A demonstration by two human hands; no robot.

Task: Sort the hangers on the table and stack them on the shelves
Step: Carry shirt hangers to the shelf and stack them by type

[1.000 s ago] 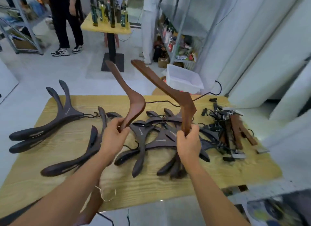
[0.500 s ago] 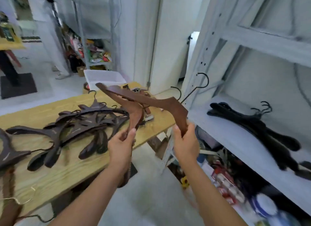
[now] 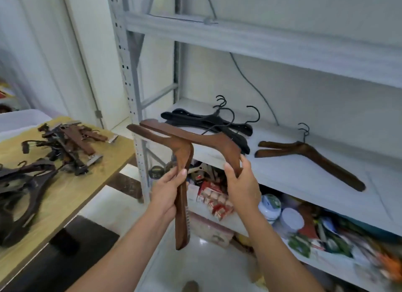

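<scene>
My left hand [image 3: 167, 188] grips one brown wooden hanger [image 3: 182, 204] whose long arm hangs down. My right hand [image 3: 241, 183] grips a second brown wooden hanger [image 3: 195, 137], its arm reaching up and left. Both are held in front of the grey metal shelf [image 3: 293, 172]. On that shelf lie a pile of black hangers [image 3: 208, 122] at the left and two stacked brown hangers [image 3: 311, 157] at the right. More dark hangers [image 3: 24, 183] and clip hangers [image 3: 71, 141] lie on the wooden table [image 3: 71, 189] at the left.
The shelf's upright post [image 3: 130, 91] stands between table and shelf. The lower shelf [image 3: 304, 233] is crowded with packets, jars and boxes. A white bin [image 3: 19, 120] stands behind the table. An upper shelf beam [image 3: 261, 43] runs overhead.
The view has swung right from the table to the shelf. Both hands have carried the two brown hangers along, now held close before the shelf with the stacked brown hangers in sight.
</scene>
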